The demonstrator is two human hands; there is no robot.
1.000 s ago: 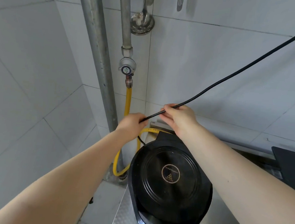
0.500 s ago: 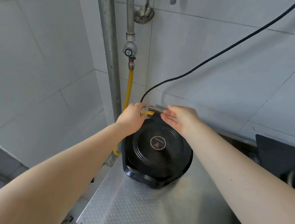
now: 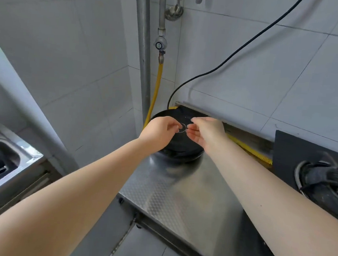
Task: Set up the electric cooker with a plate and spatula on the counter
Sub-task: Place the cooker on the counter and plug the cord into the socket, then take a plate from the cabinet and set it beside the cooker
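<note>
Black electric cooker, cord wallward

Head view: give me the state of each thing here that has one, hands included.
electric cooker: flat on the steel counter, back left corner, top bare
black cord: slack, hanging down the wall to behind the cooker
left hand: open, above the cooker, holding nothing
right hand: open, above the cooker, holding nothing
gas burner: no flame seen

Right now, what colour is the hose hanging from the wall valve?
Yellow hose, clearest in the head view.
</note>
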